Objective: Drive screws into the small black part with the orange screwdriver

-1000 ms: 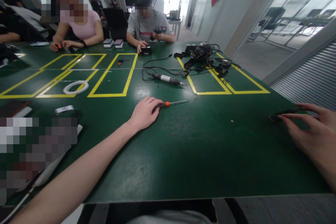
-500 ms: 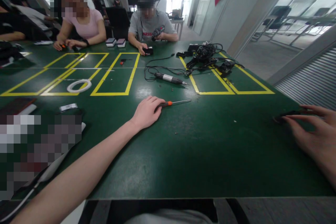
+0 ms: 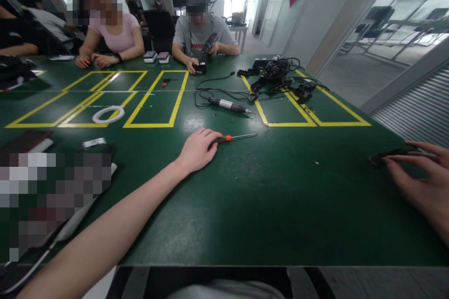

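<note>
My left hand [image 3: 199,149] rests on the green table with its fingers closed round the handle of a screwdriver [image 3: 228,138]. The handle is dark with an orange collar, and the thin metal shaft points right. At the far right edge my right hand [image 3: 424,173] pinches a small dark object [image 3: 382,156] between thumb and fingers, just at the table surface. Its kind is hard to make out. Beyond my left hand lies a pen-shaped electric tool [image 3: 229,105], black and silver, with a cable.
Tangled black cables [image 3: 277,77] lie at the back right. A white ring [image 3: 108,114], probably a tape roll, sits on yellow tape markings [image 3: 149,125] at left. Across the table, one person [image 3: 203,32] holds a power drill [image 3: 209,44]; another person [image 3: 114,37] sits beside them.
The whole view has shifted slightly to the right. Both hands keep their holds, and the screwdriver stays where it was on the table.
</note>
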The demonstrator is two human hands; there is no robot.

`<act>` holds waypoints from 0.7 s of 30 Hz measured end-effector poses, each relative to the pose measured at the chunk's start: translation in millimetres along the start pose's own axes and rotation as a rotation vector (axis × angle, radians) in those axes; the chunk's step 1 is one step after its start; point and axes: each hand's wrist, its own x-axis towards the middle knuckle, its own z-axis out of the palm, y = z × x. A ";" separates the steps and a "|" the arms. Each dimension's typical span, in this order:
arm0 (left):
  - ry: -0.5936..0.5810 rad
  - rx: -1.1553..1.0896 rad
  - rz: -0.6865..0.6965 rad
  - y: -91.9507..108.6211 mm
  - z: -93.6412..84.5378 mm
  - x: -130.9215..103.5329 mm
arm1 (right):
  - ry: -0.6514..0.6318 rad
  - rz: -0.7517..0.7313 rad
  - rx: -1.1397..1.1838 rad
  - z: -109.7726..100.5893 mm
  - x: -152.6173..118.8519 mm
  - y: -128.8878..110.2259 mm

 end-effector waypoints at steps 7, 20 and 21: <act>-0.006 0.001 -0.001 0.1 -0.1 -0.3 | -0.029 0.115 0.036 -6.1 5.9 -3.6; -0.004 0.009 -0.003 -0.4 0.9 -0.3 | -0.063 0.316 0.073 -4.7 9.8 -16.3; -0.005 0.009 -0.004 -0.3 0.8 -0.4 | -0.070 0.413 0.122 -5.9 11.6 -19.6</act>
